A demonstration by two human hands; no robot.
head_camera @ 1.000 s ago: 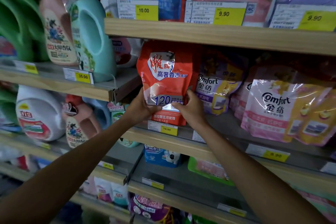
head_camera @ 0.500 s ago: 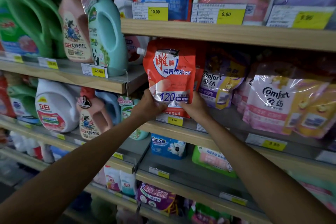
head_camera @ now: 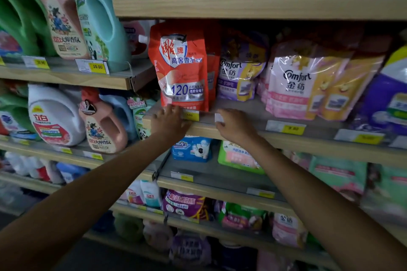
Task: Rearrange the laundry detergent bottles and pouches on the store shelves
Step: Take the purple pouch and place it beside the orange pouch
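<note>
A red detergent pouch stands upright on the middle shelf, with another red pouch close behind it. My left hand sits just below its bottom edge at the shelf front, fingers apart and holding nothing. To the right, my right hand rests at the shelf edge with fingers loosely spread, also empty. Purple and pink Comfort pouches stand to the right of the red pouch.
Large bottles fill the left bay: a teal one, a pink one and a white one. Yellow price tags line the shelf fronts. More pouches sit on the lower shelves.
Both hands have let go of the red pouch, which now stands on the shelf. The hands have dropped to the shelf's front edge.
</note>
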